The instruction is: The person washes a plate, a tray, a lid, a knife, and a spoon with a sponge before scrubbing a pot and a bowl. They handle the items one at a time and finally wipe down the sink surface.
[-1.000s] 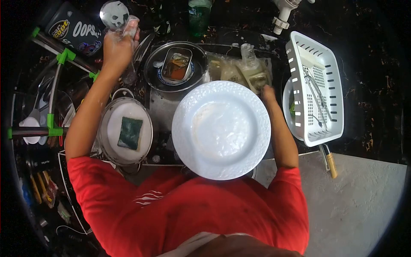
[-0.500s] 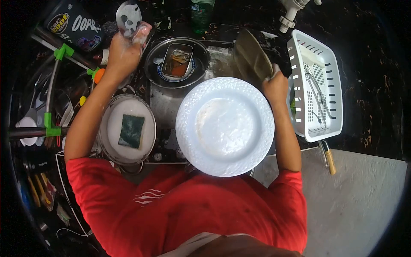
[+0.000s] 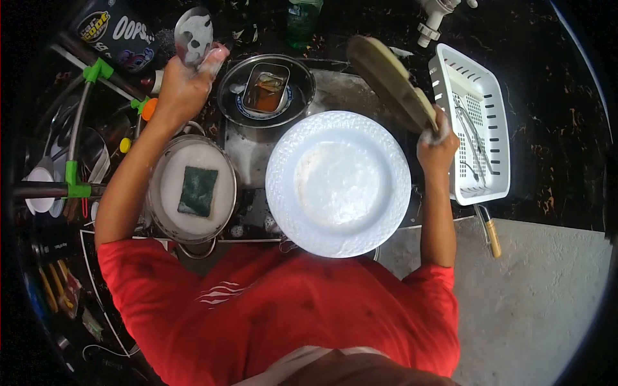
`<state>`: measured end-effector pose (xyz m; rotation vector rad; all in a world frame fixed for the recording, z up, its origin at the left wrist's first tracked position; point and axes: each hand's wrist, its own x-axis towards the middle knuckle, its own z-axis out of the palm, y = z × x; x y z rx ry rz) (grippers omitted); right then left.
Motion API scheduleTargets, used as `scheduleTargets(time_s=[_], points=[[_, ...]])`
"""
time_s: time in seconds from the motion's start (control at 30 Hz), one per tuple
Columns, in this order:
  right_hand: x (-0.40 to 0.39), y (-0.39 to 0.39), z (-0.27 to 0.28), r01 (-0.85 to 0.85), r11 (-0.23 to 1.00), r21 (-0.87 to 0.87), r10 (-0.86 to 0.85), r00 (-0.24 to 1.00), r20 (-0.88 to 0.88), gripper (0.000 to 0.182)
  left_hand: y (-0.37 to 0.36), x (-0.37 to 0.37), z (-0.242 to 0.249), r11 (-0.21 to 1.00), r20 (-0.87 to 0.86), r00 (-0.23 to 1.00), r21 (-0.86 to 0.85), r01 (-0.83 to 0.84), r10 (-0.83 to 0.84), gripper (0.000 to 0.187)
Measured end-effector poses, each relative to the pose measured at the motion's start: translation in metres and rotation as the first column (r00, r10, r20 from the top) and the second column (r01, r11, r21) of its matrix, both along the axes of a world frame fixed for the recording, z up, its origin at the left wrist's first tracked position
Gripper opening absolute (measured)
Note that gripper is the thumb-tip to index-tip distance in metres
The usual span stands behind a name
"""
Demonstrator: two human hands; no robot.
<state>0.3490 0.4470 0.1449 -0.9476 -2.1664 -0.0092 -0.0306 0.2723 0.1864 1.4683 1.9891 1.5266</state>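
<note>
My left hand (image 3: 188, 87), wet with suds, is closed on a slotted metal spatula (image 3: 194, 35) raised at the upper left. On the right, my right hand (image 3: 438, 145) grips the edge of a flat brownish board (image 3: 389, 77), which is tilted up. A large white plate (image 3: 341, 183) rests between my forearms. Beside my left forearm stands a pot of soapy water (image 3: 168, 193) with a green scouring sponge (image 3: 197, 191) in it. Behind the plate, a metal pot (image 3: 226, 106) holds a small dish with an open tin (image 3: 268, 88).
A white slotted basket (image 3: 502, 148) with metal utensils stands at the right, a wooden-handled tool (image 3: 493, 239) below it. A metal rack (image 3: 76, 135) with green joints is at the left. A green bottle (image 3: 302, 22) and a white tap (image 3: 438, 16) are at the back.
My right hand has moved right and slightly down, with the board swinging to a more edge-on tilt. My left hand and the spatula have barely moved.
</note>
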Motion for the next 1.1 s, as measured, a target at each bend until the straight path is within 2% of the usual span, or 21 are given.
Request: scheduleTargets(time_s=[0.07, 0.1, 0.17, 0.23, 0.33, 0.4, 0.43, 0.5, 0.57, 0.6, 0.7, 0.73, 0.83, 0.87, 0.9, 0.97, 1.0, 1.1], points=[[0.010, -0.009, 0.004, 0.035, 0.998, -0.056, -0.042, 0.992, -0.120, 0.043, -0.004, 0.006, 0.003, 1.000, 0.048, 0.999, -0.030, 0.004, -0.003, 0.027], [0.014, -0.013, 0.006, 0.034, 0.998, -0.057, -0.041, 0.992, -0.120, 0.043, -0.005, 0.009, 0.005, 1.000, 0.049, 0.999, -0.031, 0.003, -0.001, 0.027], [0.021, -0.021, 0.014, 0.024, 1.000, -0.006, -0.025, 0.963, -0.267, 0.041, -0.007, 0.016, 0.010, 0.997, -0.017, 0.999, -0.061, -0.042, 0.041, 0.027], [0.027, -0.031, 0.020, -0.001, 1.000, 0.023, 0.009, 0.929, -0.369, 0.038, -0.011, 0.022, 0.011, 0.998, 0.013, 0.999, -0.049, -0.043, 0.044, 0.032], [0.045, -0.035, 0.014, -0.050, 0.999, 0.004, 0.048, 0.923, -0.381, 0.039, -0.023, 0.033, 0.019, 0.998, -0.089, 0.996, -0.060, -0.007, 0.001, 0.030], [0.058, -0.038, 0.009, -0.003, 0.996, 0.091, 0.025, 0.971, -0.237, 0.041, -0.035, 0.053, 0.028, 0.999, -0.119, 0.993, -0.044, -0.031, 0.026, 0.029], [0.063, -0.037, 0.005, -0.027, 0.995, 0.092, 0.048, 0.969, -0.243, 0.041, -0.042, 0.061, 0.032, 0.999, -0.146, 0.989, -0.021, -0.037, 0.034, 0.029], [0.072, -0.038, -0.002, -0.041, 0.997, 0.064, 0.063, 0.911, -0.408, 0.043, -0.055, 0.069, 0.036, 0.999, -0.168, 0.985, -0.007, -0.034, 0.033, 0.029], [0.080, -0.044, 0.000, -0.078, 0.996, 0.031, 0.084, 0.904, -0.418, 0.043, -0.066, 0.085, 0.042, 0.995, -0.434, 0.898, 0.093, -0.038, 0.075, 0.029], [0.085, -0.045, -0.001, -0.088, 0.996, -0.002, 0.079, 0.903, -0.422, 0.044, -0.071, 0.116, 0.068, 0.990, -0.140, 0.981, 0.048, -0.129, 0.135, 0.022], [0.092, -0.047, -0.004, -0.136, 0.991, -0.015, 0.115, 0.886, -0.450, 0.045, -0.080, 0.139, 0.073, 0.986, -0.196, 0.967, 0.038, -0.160, 0.164, 0.026], [0.093, -0.048, -0.005, -0.114, 0.993, -0.005, 0.098, 0.873, -0.479, 0.043, -0.081, 0.144, 0.073, 0.988, -0.144, 0.977, 0.037, -0.152, 0.156, 0.027], [0.095, -0.048, -0.006, -0.081, 0.996, -0.022, 0.058, 0.852, -0.520, 0.038, -0.086, 0.160, 0.078, 0.977, -0.143, 0.967, 0.055, -0.204, 0.210, 0.027], [0.095, -0.043, -0.012, -0.149, 0.989, -0.007, 0.119, 0.817, -0.565, 0.037, -0.085, 0.166, 0.078, 0.972, -0.038, 0.973, 0.066, -0.225, 0.227, 0.025], [0.095, -0.040, -0.015, -0.212, 0.977, 0.014, 0.177, 0.774, -0.608, 0.037, -0.083, 0.162, 0.077, 0.973, -0.049, 0.974, 0.076, -0.217, 0.221, 0.025], [0.096, -0.040, -0.010, -0.149, 0.985, 0.086, 0.172, 0.817, -0.550, 0.042, -0.073, 0.143, 0.069, 0.987, -0.176, 0.979, 0.140, -0.080, 0.104, 0.023], [0.096, -0.039, -0.012, -0.127, 0.988, 0.087, 0.154, 0.834, -0.530, 0.045, -0.064, 0.142, 0.069, 0.976, -0.110, 0.984, 0.181, -0.120, 0.142, 0.019], [0.090, -0.045, -0.007, -0.103, 0.994, 0.020, 0.098, 0.839, -0.535, 0.047, -0.028, 0.110, 0.048, 0.957, -0.105, 0.989, 0.283, -0.069, 0.103, 0.015]])
